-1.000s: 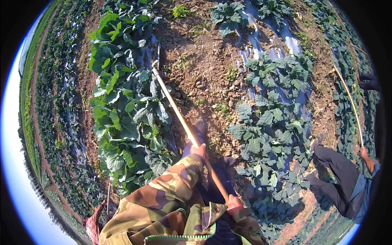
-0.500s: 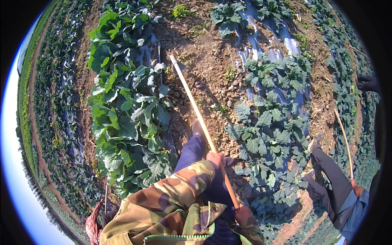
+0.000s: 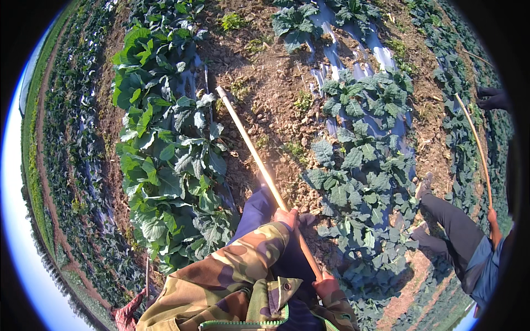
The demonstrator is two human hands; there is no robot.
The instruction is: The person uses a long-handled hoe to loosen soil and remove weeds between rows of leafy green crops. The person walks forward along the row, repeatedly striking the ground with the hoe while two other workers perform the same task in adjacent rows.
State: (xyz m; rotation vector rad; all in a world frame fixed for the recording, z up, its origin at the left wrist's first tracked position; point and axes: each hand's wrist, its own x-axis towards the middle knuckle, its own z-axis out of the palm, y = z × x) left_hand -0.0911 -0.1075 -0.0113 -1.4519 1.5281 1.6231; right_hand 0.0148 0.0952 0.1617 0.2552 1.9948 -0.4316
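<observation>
A long pale wooden handle slants from beside my body up to the bare soil strip. It looks like a hoe's, but its blade at the far end cannot be made out now. Partway down the shaft, my left hand is closed around the wood. My right hand grips it lower down, close to my jacket. The far tip hovers over or rests on soil beside the left leafy row; which of these I cannot tell.
Broad leafy greens line the left side, and blue-green leafy plants grow through plastic mulch on the right. At right, another person holds a long wooden stick. A red-sleeved arm shows at lower left.
The far tip has drawn a little toward me, and the dark blade seen beside it before no longer shows. My grip holds. The person at right has raised their stick farther forward.
</observation>
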